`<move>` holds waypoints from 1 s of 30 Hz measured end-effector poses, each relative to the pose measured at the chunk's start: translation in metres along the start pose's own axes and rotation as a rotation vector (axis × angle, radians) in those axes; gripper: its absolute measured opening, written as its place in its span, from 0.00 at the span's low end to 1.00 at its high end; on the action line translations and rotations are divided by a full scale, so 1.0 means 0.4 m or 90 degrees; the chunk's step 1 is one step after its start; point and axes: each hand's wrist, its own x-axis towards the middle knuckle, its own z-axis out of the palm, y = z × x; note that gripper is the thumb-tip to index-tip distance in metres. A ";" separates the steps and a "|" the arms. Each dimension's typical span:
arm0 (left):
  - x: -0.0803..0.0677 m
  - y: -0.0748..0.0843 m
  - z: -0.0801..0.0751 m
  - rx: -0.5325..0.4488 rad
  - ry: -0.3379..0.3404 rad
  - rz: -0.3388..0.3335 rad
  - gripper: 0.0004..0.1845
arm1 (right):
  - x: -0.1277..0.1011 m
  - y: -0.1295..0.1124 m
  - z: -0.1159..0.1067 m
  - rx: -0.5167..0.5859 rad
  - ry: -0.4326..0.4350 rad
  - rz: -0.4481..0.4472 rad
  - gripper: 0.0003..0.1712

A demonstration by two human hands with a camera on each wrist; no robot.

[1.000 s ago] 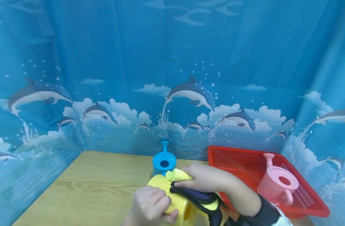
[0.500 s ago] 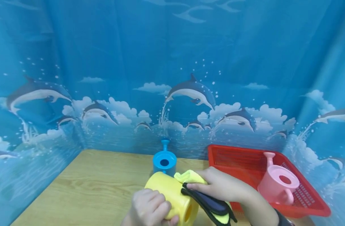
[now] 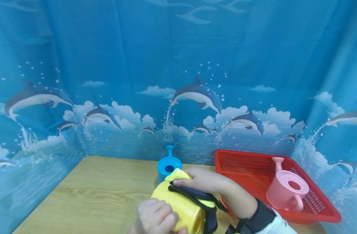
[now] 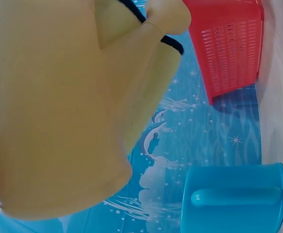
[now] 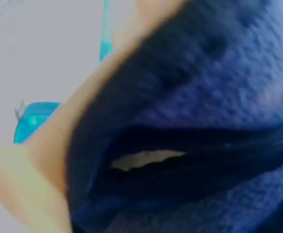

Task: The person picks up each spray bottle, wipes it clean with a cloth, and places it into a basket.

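The left hand (image 3: 155,217) curled its fingers round a smooth yellow plastic can (image 3: 178,204); the right hand (image 3: 203,179) pressed a fuzzy cloth (image 3: 196,198) onto it.

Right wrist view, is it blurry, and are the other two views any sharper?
Right wrist view: badly out of focus, filled by dark blue cloth too close to the lens. Left wrist view: the yellow watering can is soft, the red basket sharper. Head view: evenly lit, mostly sharp, edges bowed.

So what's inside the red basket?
A pink watering can stands inside the red basket. The right hand and its arm cover the basket's near left corner.
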 end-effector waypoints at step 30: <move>-0.024 -0.036 -0.007 0.002 0.096 -0.022 0.27 | -0.143 0.045 -0.029 0.067 0.024 -0.073 0.13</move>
